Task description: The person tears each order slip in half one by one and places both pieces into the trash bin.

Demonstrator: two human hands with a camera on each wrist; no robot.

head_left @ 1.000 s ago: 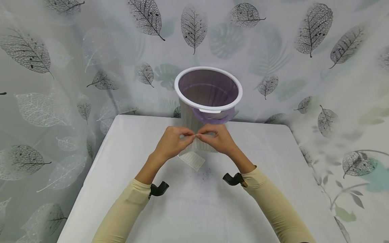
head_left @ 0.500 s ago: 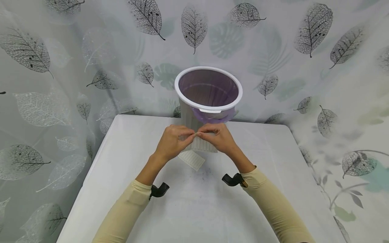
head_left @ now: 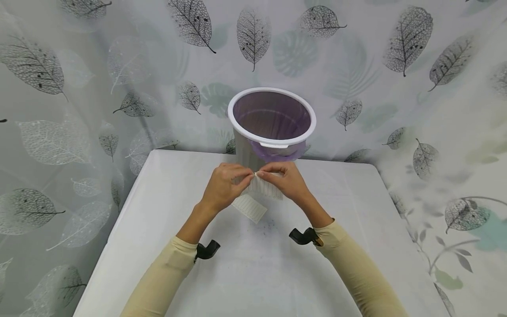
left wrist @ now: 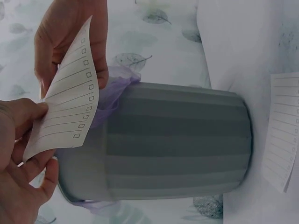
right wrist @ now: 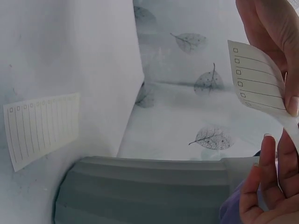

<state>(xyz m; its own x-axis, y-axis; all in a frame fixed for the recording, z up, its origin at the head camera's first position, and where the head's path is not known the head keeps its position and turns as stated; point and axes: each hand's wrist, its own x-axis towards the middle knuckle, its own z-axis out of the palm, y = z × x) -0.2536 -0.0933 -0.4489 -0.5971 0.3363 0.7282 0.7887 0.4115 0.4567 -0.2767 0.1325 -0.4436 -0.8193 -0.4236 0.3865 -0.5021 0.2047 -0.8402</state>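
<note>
My left hand [head_left: 222, 187] and right hand [head_left: 288, 178] meet in front of the bin. Thumbs and fingertips pinch the top edge of a lined paper sheet [head_left: 268, 189]. The sheet hangs below the fingers and bends; in the left wrist view this checklist sheet [left wrist: 70, 100] shows ruled lines with small boxes along one side. Part of it is hidden behind the fingers. A second checklist sheet [head_left: 249, 208] lies flat on the table just below the hands, apart from the held one.
Right behind the hands stands a tall grey waste bin [head_left: 242, 147] with a white rim [head_left: 273, 143] and a purple bag liner [head_left: 279, 153]. A white-covered table [head_left: 261, 281] bears it all. Leaf-patterned curtains [head_left: 158, 66] hang behind and at both sides.
Both hands stay almost in place, still pinching the sheet. The hanging sheet's lower part has shifted and tilted slightly. The sheet on the table and the bin have not moved.
</note>
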